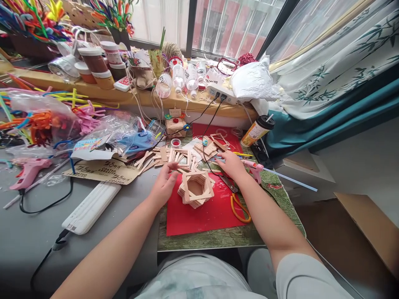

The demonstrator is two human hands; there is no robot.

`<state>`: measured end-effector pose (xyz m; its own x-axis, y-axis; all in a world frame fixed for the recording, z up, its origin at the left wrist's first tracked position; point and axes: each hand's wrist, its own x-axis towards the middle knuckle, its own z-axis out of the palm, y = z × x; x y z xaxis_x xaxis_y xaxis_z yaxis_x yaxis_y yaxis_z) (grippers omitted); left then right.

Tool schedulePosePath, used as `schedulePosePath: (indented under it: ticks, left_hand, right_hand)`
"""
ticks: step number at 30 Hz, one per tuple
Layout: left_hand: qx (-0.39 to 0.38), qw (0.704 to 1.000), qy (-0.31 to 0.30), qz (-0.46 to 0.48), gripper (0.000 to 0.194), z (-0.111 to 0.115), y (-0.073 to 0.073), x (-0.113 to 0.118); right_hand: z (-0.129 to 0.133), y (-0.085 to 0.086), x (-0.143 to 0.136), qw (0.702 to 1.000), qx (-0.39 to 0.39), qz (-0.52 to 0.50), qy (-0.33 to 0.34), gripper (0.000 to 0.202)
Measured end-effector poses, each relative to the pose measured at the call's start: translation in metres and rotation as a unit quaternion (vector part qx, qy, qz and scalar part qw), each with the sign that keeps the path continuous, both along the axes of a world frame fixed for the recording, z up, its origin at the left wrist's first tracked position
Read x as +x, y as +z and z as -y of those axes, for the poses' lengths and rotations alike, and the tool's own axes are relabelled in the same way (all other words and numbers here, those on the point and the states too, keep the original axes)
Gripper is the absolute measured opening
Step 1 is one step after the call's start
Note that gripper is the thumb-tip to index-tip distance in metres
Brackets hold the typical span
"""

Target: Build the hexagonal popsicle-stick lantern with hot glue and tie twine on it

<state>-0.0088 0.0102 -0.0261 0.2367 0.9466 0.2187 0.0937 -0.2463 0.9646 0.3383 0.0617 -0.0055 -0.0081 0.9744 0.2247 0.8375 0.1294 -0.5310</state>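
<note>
A star-shaped stack of wooden craft-stick frames [197,189] with a hollow centre stands on a red sheet [187,222]. My left hand [165,182] is just left of the stack, fingers apart and holding nothing. Beyond the stack, to the right, my right hand [232,166] reaches over the table with fingers apart, close to a pile of joined craft sticks [205,148]. I see nothing in its grasp. Loose craft sticks [181,158] lie scattered behind the stack. Scissors with yellow handles [240,209] rest beside my right forearm.
A pink glue gun [255,169] with a long glue stick lies right of my right hand. Another glue gun [31,172] and a white power strip [92,207] are at left. A black cable [204,133] hangs across the middle. A drink cup [258,129] stands at back right.
</note>
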Motion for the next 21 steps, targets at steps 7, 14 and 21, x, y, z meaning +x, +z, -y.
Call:
schedulePosePath:
  ticks: [7,14,21]
  left_hand:
    - [0.116,0.965,0.118,-0.204,0.023,-0.024,0.000,-0.019]
    - [0.203,0.902,0.094,-0.370,0.030,-0.037,-0.016,-0.010]
    - [0.236,0.875,0.061,-0.418,0.026,-0.053,-0.007,0.001]
  right_hand:
    - [0.085,0.017,-0.044,0.963,0.005,-0.266,-0.041,0.028]
    - [0.119,-0.012,-0.066,0.932,0.131,-0.339,-0.003,0.026]
    - [0.121,-0.010,-0.061,0.931,0.155,-0.328,0.046,0.031]
